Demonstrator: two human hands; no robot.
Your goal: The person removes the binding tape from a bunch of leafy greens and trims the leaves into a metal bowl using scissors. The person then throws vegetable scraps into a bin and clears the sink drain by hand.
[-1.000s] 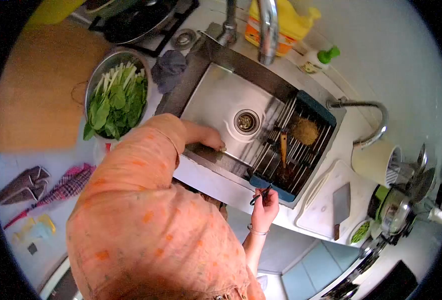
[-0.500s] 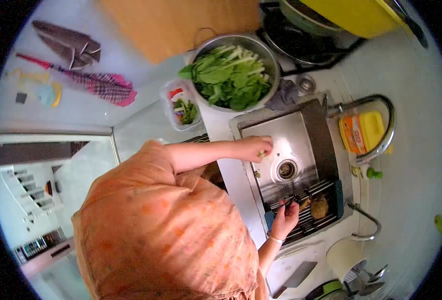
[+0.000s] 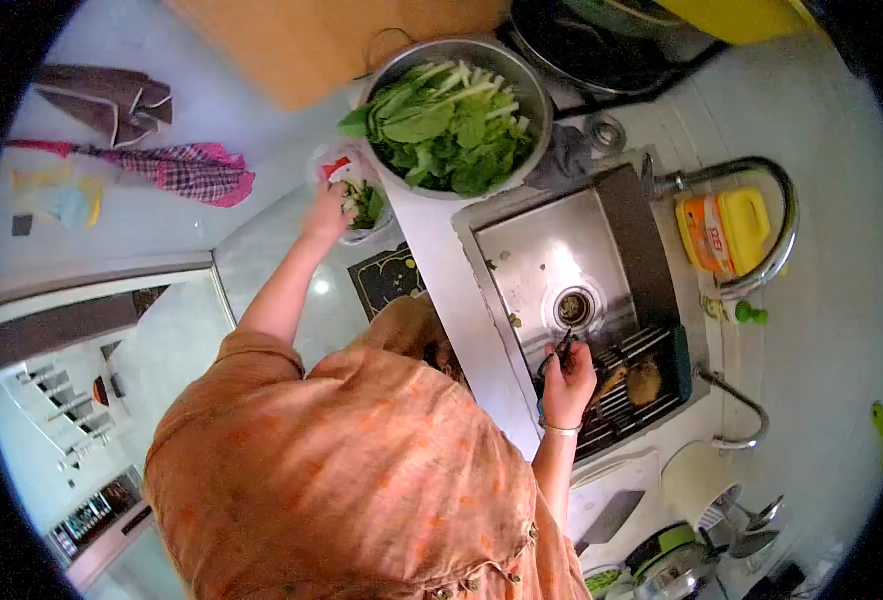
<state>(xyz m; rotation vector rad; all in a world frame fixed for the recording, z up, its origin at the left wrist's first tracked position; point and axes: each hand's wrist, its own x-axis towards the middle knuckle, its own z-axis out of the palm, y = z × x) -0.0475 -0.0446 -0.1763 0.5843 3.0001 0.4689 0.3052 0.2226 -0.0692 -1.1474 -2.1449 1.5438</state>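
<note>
My left hand (image 3: pixel 330 215) reaches over a small lined bin (image 3: pixel 387 226), its fingers stretched out above green leafy scraps (image 3: pixel 367 203). Nothing is plainly seen in those fingers. Over the near end of the sink, my right hand (image 3: pixel 569 388) is closed around a small dark tool (image 3: pixel 565 347) whose kind I cannot make out. Beneath it lies a black slatted rack (image 3: pixel 617 405) holding a round brown object (image 3: pixel 645 382). Beyond, the steel sink (image 3: pixel 552 245) has bits of green near its drain.
A large metal bowl (image 3: pixel 537 95) full of leafy greens (image 3: pixel 462 130) stands beside the sink. A curved faucet (image 3: pixel 790 210) arches by a yellow jug (image 3: pixel 747 232). On the board lies a cleaver (image 3: pixel 617 520), near a white utensil holder (image 3: pixel 697 480).
My left hand has moved from above the sink to the bin; the small pale-green piece it pinched is no longer visible. My right hand has risen slightly with the dark tool.
</note>
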